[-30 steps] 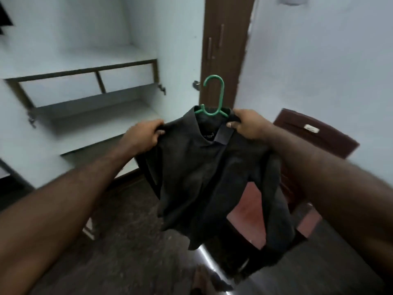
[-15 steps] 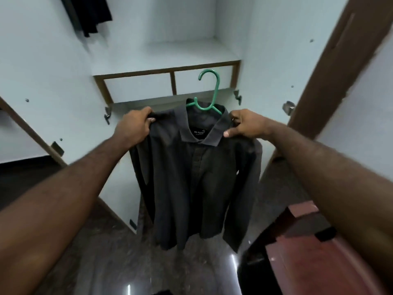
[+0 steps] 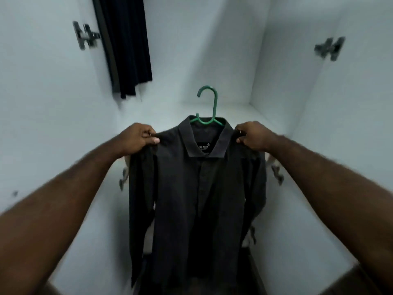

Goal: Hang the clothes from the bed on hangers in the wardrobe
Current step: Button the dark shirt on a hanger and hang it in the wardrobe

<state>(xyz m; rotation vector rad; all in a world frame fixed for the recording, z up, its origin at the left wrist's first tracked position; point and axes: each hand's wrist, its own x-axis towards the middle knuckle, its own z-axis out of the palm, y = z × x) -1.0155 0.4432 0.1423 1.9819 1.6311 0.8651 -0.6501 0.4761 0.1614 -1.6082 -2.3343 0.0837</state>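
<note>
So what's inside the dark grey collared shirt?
A green plastic hanger: its hook and neck show above the collar; its arms are covered by the dark grey shirt.

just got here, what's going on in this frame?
A person is holding a dark shirt up in front of an open white wardrobe. The left hand grips one shoulder and the right hand grips the other. The shirt is already on a green hanger, whose hook sticks up free and is not caught on anything. No rail is in view. Another dark garment hangs inside at the upper left.
</note>
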